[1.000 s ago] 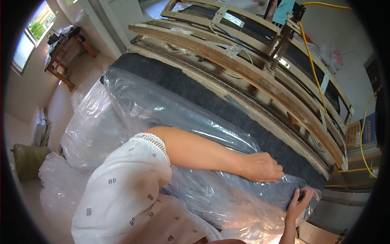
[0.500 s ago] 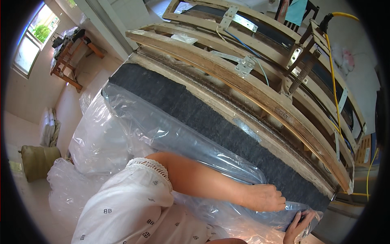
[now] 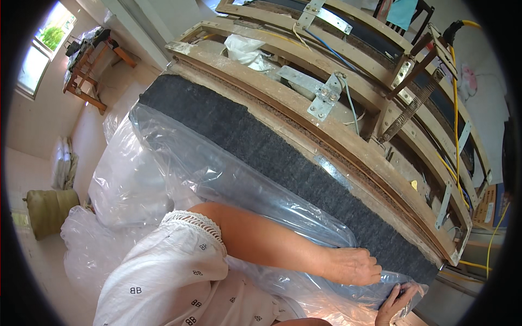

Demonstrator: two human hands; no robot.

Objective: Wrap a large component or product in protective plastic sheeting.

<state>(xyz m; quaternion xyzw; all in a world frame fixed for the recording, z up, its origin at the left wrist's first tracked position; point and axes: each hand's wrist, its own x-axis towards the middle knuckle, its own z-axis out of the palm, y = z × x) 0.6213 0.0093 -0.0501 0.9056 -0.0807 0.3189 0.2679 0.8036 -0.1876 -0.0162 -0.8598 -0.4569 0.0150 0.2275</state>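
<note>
A clear plastic sheet wraps the near side of a large upholstered piece and runs along a strip of black fabric. My left arm reaches across from the left. My left hand is closed in a fist on the folded edge of the sheet, beside the black strip. Nearer the right-hand corner, my right hand grips the sheet with fingers bent over its edge. The plastic partly covers those fingers. Beyond the strip lies a wooden frame with a metal bracket and a coil spring.
Loose plastic bulges at the left. A wooden table with items on it stands by the window. On the floor sits an olive-green bundle. A yellow hose crosses the frame's right side. A cardboard box stands far right.
The view has shifted slightly, and the wooden frame's slats and bracket appear at a different angle, showing more of the white plastic inside. Both hands keep their places on the sheet.
</note>
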